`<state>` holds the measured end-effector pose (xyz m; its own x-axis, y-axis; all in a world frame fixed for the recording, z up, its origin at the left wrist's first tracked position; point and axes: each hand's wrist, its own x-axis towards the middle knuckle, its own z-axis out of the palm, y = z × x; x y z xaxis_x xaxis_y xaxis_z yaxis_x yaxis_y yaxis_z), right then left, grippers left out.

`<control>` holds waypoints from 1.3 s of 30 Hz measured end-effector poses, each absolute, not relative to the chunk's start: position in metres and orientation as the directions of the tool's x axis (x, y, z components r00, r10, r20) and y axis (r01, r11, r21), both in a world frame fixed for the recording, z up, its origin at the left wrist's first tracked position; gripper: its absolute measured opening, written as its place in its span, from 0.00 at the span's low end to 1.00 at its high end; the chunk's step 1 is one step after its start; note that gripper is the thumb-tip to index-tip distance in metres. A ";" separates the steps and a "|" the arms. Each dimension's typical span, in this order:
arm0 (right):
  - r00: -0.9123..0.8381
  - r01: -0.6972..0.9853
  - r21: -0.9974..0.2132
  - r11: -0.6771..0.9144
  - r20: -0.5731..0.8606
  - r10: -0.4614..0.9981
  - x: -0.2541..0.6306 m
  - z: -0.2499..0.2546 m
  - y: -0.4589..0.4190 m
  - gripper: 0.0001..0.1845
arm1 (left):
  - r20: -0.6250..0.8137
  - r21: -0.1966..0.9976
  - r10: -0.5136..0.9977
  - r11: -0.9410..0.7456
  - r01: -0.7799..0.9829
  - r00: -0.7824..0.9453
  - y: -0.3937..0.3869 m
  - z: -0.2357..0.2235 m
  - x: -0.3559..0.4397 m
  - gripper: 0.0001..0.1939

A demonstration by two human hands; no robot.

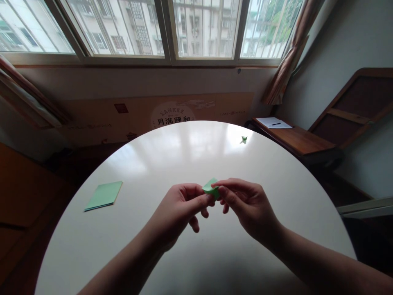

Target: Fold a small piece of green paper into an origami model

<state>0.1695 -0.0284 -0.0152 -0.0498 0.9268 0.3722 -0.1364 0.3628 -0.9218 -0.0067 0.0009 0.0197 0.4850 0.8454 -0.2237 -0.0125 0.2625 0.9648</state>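
Observation:
Between my two hands, above the middle of the table, is a small folded piece of green origami paper (211, 186). My left hand (187, 205) pinches its left and lower side between thumb and fingers. From the right, my right hand (245, 200) grips the paper's edge with thumb and index finger. Fingertips cover part of the paper, so its full folded shape is hidden. To the left lies a stack of square green paper (103, 196). Near the far right edge of the table sits a small folded green paper figure (244, 139).
The round white table (184, 262) has a curved far edge. Beyond it on the right, a wooden side table (307, 139) holds a white sheet (270, 122) and a pen (276, 123). A printed cardboard panel (138, 110) stands under the window.

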 end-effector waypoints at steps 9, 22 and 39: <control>-0.021 -0.033 -0.915 0.403 0.404 0.915 0.171 -0.017 -0.027 0.07 | -0.269 0.958 0.858 0.287 0.025 0.438 0.002 0.018 -0.007 0.07; -0.030 0.288 -0.773 0.565 0.582 0.812 0.174 -0.014 -0.025 0.13 | -0.254 0.966 0.874 0.248 0.070 0.414 0.001 0.017 -0.003 0.07; 0.005 0.090 -0.939 0.333 0.335 0.942 0.171 -0.015 -0.026 0.14 | -0.220 0.972 0.864 0.154 0.178 0.453 0.003 0.010 -0.002 0.08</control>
<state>0.1708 -0.0260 -0.0146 0.0055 0.9422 0.3351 0.0898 0.3333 -0.9385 -0.0018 0.0029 0.0096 0.4535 0.8636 -0.2201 0.1778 0.1544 0.9719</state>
